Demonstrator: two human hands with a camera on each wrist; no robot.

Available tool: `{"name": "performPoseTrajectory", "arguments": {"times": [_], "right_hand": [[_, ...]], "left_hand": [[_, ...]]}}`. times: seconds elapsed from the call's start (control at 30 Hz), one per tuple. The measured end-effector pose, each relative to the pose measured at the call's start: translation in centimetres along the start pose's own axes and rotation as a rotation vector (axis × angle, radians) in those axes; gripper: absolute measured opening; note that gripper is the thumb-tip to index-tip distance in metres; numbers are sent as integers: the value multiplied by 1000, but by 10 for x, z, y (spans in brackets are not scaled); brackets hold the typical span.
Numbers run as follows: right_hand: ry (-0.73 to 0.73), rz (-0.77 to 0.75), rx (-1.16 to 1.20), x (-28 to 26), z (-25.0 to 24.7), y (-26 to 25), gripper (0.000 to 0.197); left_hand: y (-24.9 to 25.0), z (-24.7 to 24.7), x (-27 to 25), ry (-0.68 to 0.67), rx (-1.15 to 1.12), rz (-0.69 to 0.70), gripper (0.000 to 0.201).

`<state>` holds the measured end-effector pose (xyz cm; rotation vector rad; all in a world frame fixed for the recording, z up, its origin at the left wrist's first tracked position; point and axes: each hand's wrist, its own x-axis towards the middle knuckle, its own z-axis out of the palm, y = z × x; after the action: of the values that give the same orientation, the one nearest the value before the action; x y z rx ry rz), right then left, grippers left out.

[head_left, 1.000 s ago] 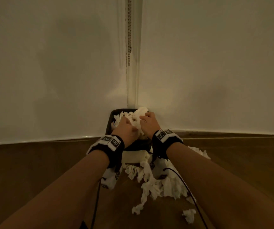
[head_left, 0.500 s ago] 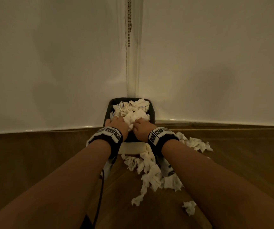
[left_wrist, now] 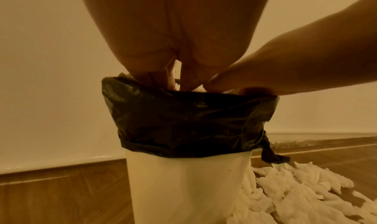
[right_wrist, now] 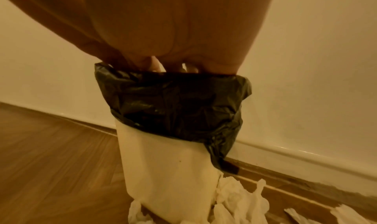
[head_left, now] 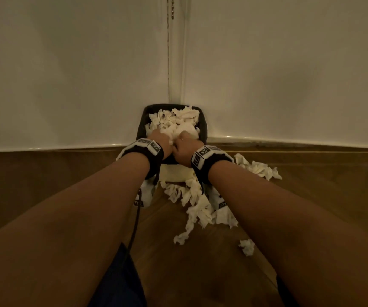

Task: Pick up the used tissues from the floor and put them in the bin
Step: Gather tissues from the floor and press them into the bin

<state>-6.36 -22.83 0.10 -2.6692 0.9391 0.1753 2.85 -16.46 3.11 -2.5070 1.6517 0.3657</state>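
A white bin (head_left: 172,173) with a black liner (head_left: 204,127) stands in the corner of the room, heaped with crumpled white tissues (head_left: 174,118). Both hands are down in its mouth. My left hand (head_left: 159,140) and right hand (head_left: 184,144) hold a wad of tissues between them at the near side of the heap. In the left wrist view the left hand (left_wrist: 179,80) dips behind the liner (left_wrist: 189,122), fingertips hidden; the right hand (right_wrist: 173,66) does the same. More tissues (head_left: 198,209) lie strewn on the floor in front of the bin.
Wooden floor (head_left: 45,178) runs to white walls on both sides of the corner. Another tissue heap (head_left: 258,168) lies right of the bin and one small scrap (head_left: 247,247) nearer me. A bead chain (head_left: 173,7) hangs in the corner above.
Both hands have come down with the tissue bundle from above the rim into the bin's mouth. The heap in the bin now shows beyond the hands.
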Motion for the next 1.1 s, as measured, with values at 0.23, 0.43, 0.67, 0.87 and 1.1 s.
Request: {"name": "performPoseTrajectory", "arguments": {"times": [0.23, 0.43, 0.67, 0.87, 1.1], "right_hand": [[-79, 37, -171, 13, 6, -2, 56], [-159, 132, -129, 6, -22, 5, 54], [220, 187, 41, -62, -72, 17, 34], [222, 307, 290, -117, -62, 54, 32], [56, 475, 382, -191, 9, 110, 31]], "left_hand": [[-1, -1, 0, -101, 23, -12, 35], [5, -15, -13, -61, -6, -83, 48], [28, -57, -55, 304, -198, 139, 26], [77, -46, -86, 126, -103, 342, 26], [112, 41, -92, -309, 128, 447, 37]]}}
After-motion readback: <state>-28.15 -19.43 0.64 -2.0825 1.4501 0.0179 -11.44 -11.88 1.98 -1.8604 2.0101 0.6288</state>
